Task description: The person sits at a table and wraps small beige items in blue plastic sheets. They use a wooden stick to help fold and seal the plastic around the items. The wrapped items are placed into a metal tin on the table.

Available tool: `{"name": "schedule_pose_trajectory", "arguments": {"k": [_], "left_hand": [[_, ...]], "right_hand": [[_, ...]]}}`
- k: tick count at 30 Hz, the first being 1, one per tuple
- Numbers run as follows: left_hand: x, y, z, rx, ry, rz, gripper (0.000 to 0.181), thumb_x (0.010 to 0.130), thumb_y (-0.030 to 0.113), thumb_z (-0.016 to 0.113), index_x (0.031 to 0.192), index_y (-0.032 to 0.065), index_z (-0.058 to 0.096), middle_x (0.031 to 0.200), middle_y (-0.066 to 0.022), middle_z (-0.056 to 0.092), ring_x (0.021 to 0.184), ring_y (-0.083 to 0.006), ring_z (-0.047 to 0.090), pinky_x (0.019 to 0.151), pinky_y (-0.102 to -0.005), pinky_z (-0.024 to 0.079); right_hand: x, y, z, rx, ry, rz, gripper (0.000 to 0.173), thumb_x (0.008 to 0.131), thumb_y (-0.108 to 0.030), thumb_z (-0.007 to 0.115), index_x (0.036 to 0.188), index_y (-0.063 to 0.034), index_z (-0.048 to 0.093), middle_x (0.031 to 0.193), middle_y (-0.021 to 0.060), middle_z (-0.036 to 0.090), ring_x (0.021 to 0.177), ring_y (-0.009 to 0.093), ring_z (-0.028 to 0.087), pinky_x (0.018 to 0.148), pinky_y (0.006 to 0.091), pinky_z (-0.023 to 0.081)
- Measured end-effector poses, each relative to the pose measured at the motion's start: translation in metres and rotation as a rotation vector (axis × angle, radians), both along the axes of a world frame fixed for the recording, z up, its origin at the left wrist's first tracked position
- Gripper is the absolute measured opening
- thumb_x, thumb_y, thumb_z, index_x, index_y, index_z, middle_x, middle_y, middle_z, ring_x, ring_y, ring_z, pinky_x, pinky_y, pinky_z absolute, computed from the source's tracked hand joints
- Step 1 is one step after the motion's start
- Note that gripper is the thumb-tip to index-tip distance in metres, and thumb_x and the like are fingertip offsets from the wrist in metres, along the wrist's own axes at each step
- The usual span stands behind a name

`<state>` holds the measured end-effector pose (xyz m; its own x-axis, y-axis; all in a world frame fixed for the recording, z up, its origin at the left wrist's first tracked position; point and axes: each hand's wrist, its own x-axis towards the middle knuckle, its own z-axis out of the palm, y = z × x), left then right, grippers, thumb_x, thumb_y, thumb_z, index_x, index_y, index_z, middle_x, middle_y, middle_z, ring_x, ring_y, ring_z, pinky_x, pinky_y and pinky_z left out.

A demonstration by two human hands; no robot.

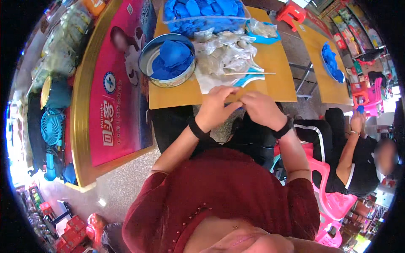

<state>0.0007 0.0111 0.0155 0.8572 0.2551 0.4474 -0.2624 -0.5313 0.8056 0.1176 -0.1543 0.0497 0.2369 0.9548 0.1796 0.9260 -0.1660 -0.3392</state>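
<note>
My left hand and my right hand meet at the near edge of a yellow-brown table, fingertips close together. A bit of blue shows under the fingers; whether they grip it, I cannot tell. Beyond them a thin wooden stick lies across a white and turquoise sheet, beside a heap of clear plastic bags with pale contents. To the left stands a round metal tin holding blue pieces. A clear plastic tub full of blue pieces is at the back.
A turquoise basket holds bagged stuff at the table's back right. A counter with a pink printed front stands on the left. To the right, a co-worker sits near a pink plastic chair and a second table with a blue heap.
</note>
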Motion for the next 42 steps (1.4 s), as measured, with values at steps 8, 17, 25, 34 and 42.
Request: {"name": "schedule_pose_trajectory", "arguments": {"k": [8,17,25,34,42], "left_hand": [[-0.001,0.02,-0.005,-0.574,0.085,0.096,0.016,0.088,0.009,0.064,0.103,0.001,0.065,0.087,-0.0047,0.067,0.077,-0.011,0.061,0.071,-0.025,0.049],[0.001,0.015,-0.012,-0.851,0.0,0.051,0.012,0.089,0.004,0.063,0.101,0.0021,0.064,0.09,-0.0011,0.065,0.08,-0.0066,0.059,0.07,-0.0217,0.048],[0.006,0.033,-0.027,-0.603,0.065,0.089,0.014,0.084,0.008,0.07,0.094,0.0001,0.065,0.081,-0.0017,0.066,0.069,-0.007,0.059,0.059,-0.022,0.047],[0.006,0.041,-0.019,-0.123,-0.005,0.37,0.012,0.076,0.004,0.069,0.088,0.0018,0.068,0.074,-0.0118,0.066,0.062,-0.0184,0.064,0.057,-0.0289,0.05],[0.005,0.048,-0.037,-0.646,0.1,0.25,0.007,0.082,0.002,0.067,0.088,-0.0017,0.067,0.076,-0.0041,0.067,0.063,-0.0082,0.06,0.056,-0.0233,0.048]], "right_hand": [[-0.018,0.039,0.011,0.564,0.129,-0.312,0.014,0.079,-0.005,0.068,0.092,-0.0049,0.061,0.085,0.0108,0.061,0.078,0.028,0.062,0.067,0.0348,0.051],[-0.048,0.058,-0.031,0.519,0.873,-0.566,0.018,0.086,-0.016,0.068,0.092,0.0009,0.064,0.074,0.0067,0.064,0.061,0.01,0.058,0.054,0.0249,0.046],[-0.04,0.065,-0.031,0.551,0.485,-0.401,0.008,0.083,-0.009,0.063,0.084,-0.0016,0.063,0.072,0.0178,0.061,0.066,0.033,0.062,0.058,0.037,0.048],[-0.021,0.071,-0.033,0.432,0.278,-0.343,0.014,0.085,-0.017,0.063,0.079,-0.004,0.062,0.07,0.0157,0.06,0.063,0.034,0.06,0.057,0.0414,0.046],[0.017,0.073,-0.018,0.393,0.269,-0.319,0.01,0.084,-0.016,0.061,0.087,-0.007,0.066,0.077,0.0164,0.064,0.072,0.032,0.064,0.061,0.0393,0.049]]}}
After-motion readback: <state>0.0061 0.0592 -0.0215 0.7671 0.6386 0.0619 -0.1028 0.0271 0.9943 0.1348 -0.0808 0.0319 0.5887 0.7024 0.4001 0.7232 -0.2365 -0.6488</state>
